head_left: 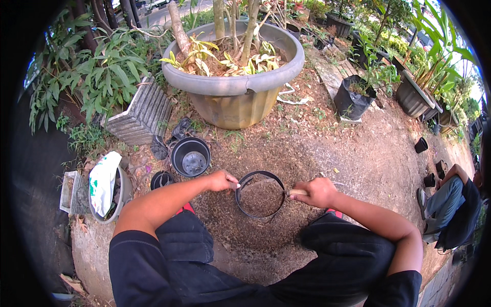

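Two hands at work on one item, a black ring (261, 173). It is low over the soil (255, 236), between the knees, with brown soil showing inside its rim; whether it rests on the ground cannot be told.

Left hand (223, 181): grip narrow, fingers pinched at the ring's left rim. Right hand (318, 193): grip closed around a wooden handle (298, 193), which meets or lies just beside the ring's right rim; whether the two are joined cannot be told.

Surroundings. A black pot (180, 151) stands upright near the left hand, its inside visible. Beyond it, a large planter (230, 110) holds several stems and yellow-green leaves. A ribbed block (140, 113) is tilted left of the planter. A white bag (104, 179) lies over a grey tub (125, 190) at far left. A black grow bag (353, 97) with a plant stands beyond the right hand. At far right, a person (452, 204) sits low near small black pots (421, 145).
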A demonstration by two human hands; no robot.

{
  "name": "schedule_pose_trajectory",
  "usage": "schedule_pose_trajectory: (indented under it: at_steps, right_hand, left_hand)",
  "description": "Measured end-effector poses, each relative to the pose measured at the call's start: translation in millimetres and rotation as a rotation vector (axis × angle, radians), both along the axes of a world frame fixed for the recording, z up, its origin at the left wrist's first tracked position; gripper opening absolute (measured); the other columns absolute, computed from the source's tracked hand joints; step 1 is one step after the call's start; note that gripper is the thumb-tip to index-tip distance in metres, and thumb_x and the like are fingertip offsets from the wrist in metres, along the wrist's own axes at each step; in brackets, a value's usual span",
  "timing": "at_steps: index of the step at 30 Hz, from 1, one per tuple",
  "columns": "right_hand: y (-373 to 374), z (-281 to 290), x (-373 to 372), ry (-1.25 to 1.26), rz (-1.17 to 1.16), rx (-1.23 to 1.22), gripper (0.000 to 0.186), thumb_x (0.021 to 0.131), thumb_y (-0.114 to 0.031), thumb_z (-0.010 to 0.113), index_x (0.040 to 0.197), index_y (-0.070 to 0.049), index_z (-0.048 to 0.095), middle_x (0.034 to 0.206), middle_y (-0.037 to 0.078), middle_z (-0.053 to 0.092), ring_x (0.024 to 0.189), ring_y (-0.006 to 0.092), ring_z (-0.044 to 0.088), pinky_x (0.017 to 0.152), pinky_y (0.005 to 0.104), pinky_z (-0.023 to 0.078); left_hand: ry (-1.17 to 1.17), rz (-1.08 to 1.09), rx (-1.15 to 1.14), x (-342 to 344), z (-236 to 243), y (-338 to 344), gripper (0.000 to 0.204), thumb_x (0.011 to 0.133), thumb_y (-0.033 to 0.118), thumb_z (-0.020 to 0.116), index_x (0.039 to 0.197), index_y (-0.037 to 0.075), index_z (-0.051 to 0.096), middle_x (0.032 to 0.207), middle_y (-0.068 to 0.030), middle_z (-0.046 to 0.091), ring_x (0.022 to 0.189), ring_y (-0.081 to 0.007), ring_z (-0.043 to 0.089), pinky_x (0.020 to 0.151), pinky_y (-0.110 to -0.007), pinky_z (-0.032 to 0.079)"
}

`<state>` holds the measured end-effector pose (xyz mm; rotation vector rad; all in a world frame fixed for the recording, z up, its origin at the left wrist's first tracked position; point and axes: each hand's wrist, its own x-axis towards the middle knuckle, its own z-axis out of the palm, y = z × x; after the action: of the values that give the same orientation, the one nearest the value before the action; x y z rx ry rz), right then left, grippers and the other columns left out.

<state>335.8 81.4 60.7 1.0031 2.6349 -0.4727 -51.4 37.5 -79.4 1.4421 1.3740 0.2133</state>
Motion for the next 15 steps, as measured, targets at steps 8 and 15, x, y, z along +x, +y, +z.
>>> schedule_pose_trajectory:
  at_steps: [8,15]
  right_hand:
    - [12,-9,12,0.151,-0.244,-0.079,0.051,0.097,-0.066,0.051,0.119,-0.025,0.071,0.092,0.014,0.074,0.093,0.0367,0.071,0.084,0.0483,0.055]
    - [58,-66,60,0.021,-0.571,-0.171,0.061,0.096,-0.068,0.051,0.127,-0.018,0.068,0.096,0.017,0.075,0.1,0.0373,0.071,0.09,0.0467,0.054]
  left_hand:
    - [-0.014,0.019,-0.011,-1,0,-3,0.033,0.097,0.035,0.072,0.115,0.007,0.077,0.087,0.0026,0.074,0.084,-0.0075,0.064,0.087,-0.028,0.049]
    - [-0.024,0.039,-0.045,-2,0,-3,0.034,0.096,0.035,0.073,0.116,0.008,0.077,0.088,0.0025,0.074,0.084,-0.0067,0.062,0.087,-0.028,0.049]
